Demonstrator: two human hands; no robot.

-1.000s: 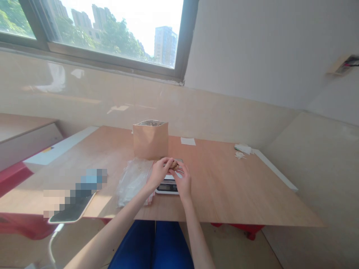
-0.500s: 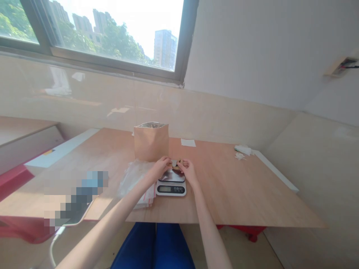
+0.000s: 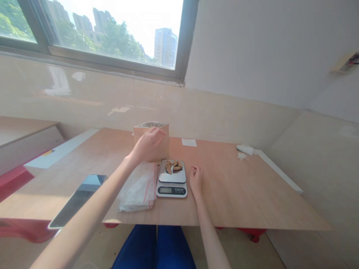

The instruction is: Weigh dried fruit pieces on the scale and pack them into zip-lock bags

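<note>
My left hand [image 3: 150,144] is raised at the mouth of a brown paper bag [image 3: 162,147] with a silvery lining. Its fingers are slightly blurred and loosely bent, with nothing visible in them. My right hand [image 3: 196,177] rests on the table just right of a small digital scale [image 3: 172,178], its fingers curled together with nothing showing in them. Several dried brown pieces with dark edges [image 3: 174,167] lie on the scale's metal plate. Left of the scale is a stack of clear zip bags [image 3: 136,190] with red seal lines. What is inside the paper bag is mostly hidden.
A phone [image 3: 80,200] lies at the left front edge, partly behind my left forearm. A white paper [image 3: 189,142] lies at the back. White scraps [image 3: 245,150] sit at the back right. Behind the wooden table [image 3: 238,186] are a tiled wall and a window.
Both hands were together over the scale plate, fingering the brown pieces. The left has moved up and left to the paper bag; the right has moved right onto the table. The pieces now lie uncovered.
</note>
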